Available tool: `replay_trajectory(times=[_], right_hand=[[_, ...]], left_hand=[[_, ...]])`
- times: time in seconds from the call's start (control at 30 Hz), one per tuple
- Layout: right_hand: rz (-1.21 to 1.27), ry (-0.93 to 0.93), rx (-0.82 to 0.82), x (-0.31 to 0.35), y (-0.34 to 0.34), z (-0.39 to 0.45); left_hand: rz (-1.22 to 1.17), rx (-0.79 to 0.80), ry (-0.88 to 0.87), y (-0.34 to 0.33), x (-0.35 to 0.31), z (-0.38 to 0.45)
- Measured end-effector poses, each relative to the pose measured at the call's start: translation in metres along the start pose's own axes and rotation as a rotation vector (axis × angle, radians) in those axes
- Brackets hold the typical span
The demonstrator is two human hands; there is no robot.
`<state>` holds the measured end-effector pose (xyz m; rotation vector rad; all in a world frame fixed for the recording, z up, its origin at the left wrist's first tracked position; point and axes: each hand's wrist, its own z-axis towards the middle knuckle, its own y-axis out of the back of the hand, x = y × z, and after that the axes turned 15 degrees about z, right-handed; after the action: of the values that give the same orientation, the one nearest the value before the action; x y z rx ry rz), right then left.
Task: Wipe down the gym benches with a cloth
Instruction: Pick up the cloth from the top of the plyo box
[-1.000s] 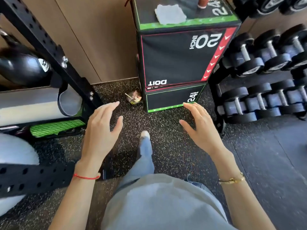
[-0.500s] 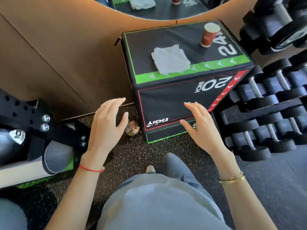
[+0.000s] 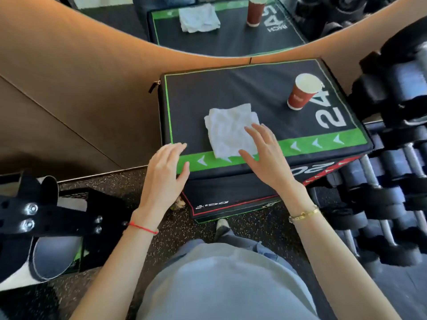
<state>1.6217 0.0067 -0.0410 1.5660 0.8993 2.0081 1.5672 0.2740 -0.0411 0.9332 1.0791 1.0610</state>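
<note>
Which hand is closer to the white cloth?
Right. The right hand overlaps the white cloth's near right corner; the left hand is off to its left.

Your right hand (image 3: pixel 265 155) hovers, fingers spread, over the white cloth (image 3: pixel 227 129) on the black box (image 3: pixel 231 88). Your left hand (image 3: pixel 165 174) is at the box's near-left corner; a red cup (image 3: pixel 301 93) stands on its far right.

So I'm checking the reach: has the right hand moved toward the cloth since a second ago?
Yes. The right hand has gone forward, from in front of the box to over the cloth's near edge.
</note>
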Motion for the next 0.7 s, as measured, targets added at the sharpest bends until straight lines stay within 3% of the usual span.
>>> replay_trajectory(times=[0.33,0.7], right_hand=[[-0.143,-0.055,0.258,-0.031,-0.040,0.087],[-0.126,-0.022,0.075,-0.036,-0.056,0.071]], left_hand=[[0.052,0.117,0.091,-0.039,0.002,0.042],[0.021,0.161,0.032,-0.047,0.009,0.058]])
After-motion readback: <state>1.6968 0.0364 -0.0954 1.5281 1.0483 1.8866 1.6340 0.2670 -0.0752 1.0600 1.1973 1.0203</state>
